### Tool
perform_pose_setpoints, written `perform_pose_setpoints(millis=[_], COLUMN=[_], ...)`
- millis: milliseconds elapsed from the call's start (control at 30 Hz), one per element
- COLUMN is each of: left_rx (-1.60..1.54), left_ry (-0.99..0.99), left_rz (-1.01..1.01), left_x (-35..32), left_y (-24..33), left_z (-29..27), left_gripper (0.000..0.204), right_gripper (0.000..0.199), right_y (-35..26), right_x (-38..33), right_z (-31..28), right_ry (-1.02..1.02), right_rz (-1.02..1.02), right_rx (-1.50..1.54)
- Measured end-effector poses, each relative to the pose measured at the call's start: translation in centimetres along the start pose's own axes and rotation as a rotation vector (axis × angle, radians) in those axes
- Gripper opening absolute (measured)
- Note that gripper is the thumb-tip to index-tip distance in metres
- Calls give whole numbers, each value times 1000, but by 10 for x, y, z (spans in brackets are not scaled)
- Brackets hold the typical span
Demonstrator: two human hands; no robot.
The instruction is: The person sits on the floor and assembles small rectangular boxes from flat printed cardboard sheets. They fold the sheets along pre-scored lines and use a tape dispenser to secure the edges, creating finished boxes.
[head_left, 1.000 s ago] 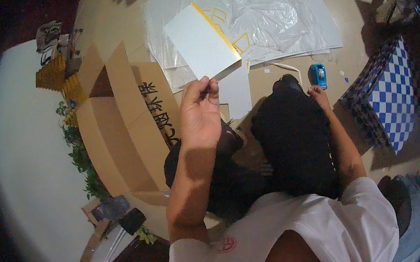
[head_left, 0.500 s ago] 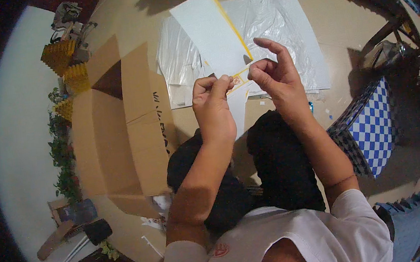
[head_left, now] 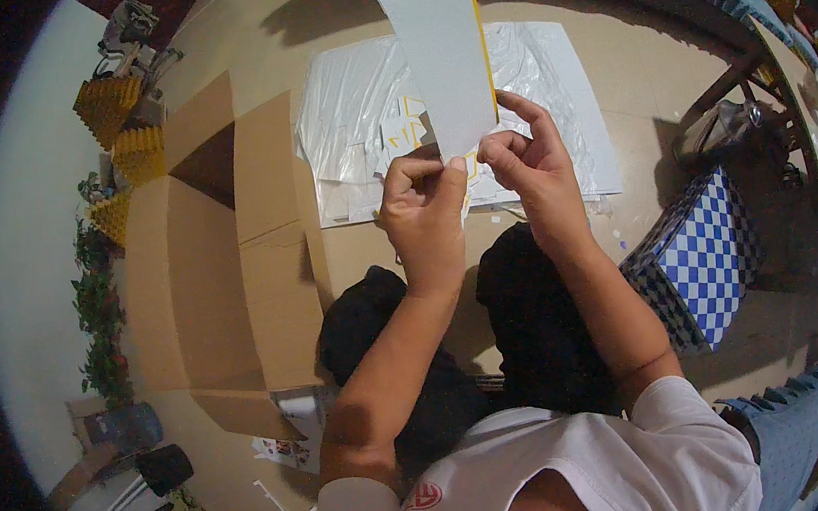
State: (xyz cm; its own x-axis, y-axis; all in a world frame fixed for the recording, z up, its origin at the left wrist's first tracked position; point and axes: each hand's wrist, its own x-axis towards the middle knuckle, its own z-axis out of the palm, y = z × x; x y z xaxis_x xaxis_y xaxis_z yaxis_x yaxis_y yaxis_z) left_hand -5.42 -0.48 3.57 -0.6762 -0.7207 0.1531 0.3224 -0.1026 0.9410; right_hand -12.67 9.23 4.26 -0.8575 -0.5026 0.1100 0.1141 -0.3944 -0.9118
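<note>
Both hands are up in front of the person, holding a long white card with a thin yellow edge point(head_left: 440, 53). The left hand point(head_left: 422, 217) pinches the bottom of the card with its fingers pressed together on it. The right hand point(head_left: 530, 172) pinches the same bottom end, just beside the left hand, thumb and fingers tight on it. The card stands up tall, and its top reaches the top edge of the picture.

Under the card lies a crinkly clear plastic sheet point(head_left: 560, 96) with little white and yellow paper bits point(head_left: 403, 129) on it. The sheet rests on a tan floor point(head_left: 652, 137) with bare room around it. A big flat brown cardboard box point(head_left: 206, 273) lies to the left. A blue and white checked box point(head_left: 706, 263) sits to the right, well apart from the hands.
</note>
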Motion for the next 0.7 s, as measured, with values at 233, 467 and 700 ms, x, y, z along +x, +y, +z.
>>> perform_pose_setpoints(millis=[233,467,700], left_rx=[86,95,112], left_ry=[-30,-67,-80], left_rz=[124,135,152], left_x=[-7,-8,-10], left_y=[8,4,6], left_z=[9,10,14], left_gripper=[12,12,16], right_gripper=[57,55,50], right_y=[6,4,2], right_x=[2,2,4], right_z=[-3,-1,-1], right_ry=[11,77,60], right_rz=[34,48,133], right_rx=[45,37,37])
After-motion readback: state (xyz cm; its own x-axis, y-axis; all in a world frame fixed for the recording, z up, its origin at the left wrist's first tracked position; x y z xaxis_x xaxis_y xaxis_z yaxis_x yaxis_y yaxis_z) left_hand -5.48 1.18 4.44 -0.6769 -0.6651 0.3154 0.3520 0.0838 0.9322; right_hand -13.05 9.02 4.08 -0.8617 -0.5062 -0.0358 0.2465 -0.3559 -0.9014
